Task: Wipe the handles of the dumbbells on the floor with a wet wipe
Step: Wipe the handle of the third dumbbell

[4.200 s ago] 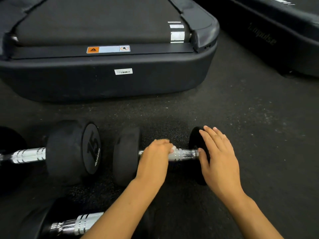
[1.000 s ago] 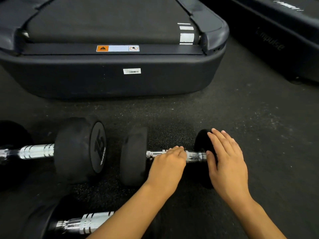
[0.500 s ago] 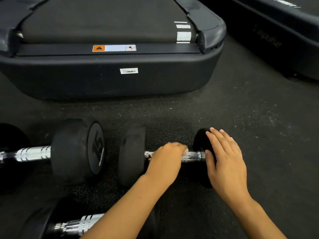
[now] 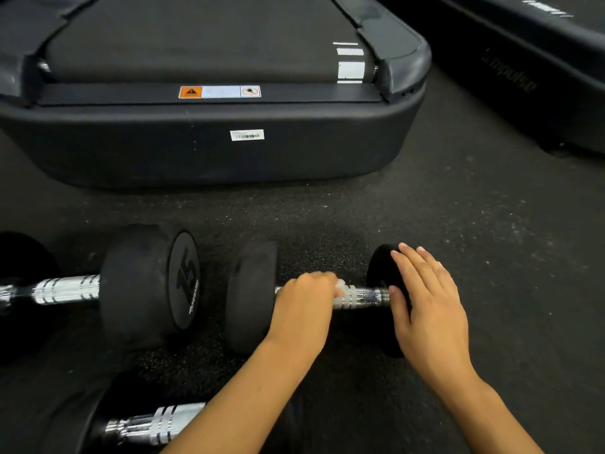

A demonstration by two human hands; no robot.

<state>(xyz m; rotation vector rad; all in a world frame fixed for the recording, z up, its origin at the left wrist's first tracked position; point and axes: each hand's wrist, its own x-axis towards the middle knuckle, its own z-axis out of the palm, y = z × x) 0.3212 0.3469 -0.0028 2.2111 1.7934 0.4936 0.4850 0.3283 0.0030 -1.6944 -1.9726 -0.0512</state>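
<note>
**Dumbbell handle wiped at lower centre of frame**

The upper half of the frame is filled by the rear end of a treadmill, with a second machine seen at the upper right. The dark rubber floor is spread across the rest. At the left, a dumbbell marked 15 is laid on its side, and another dumbbell is partly seen at the bottom left. At the lower centre, the small dumbbell is laid crosswise. Its right head is steadied by the right hand, fingers straight and held close together. Its chrome handle is gripped by the left hand, fingers curled over it, with a white wet wipe pinched beneath the fingertips.
</note>
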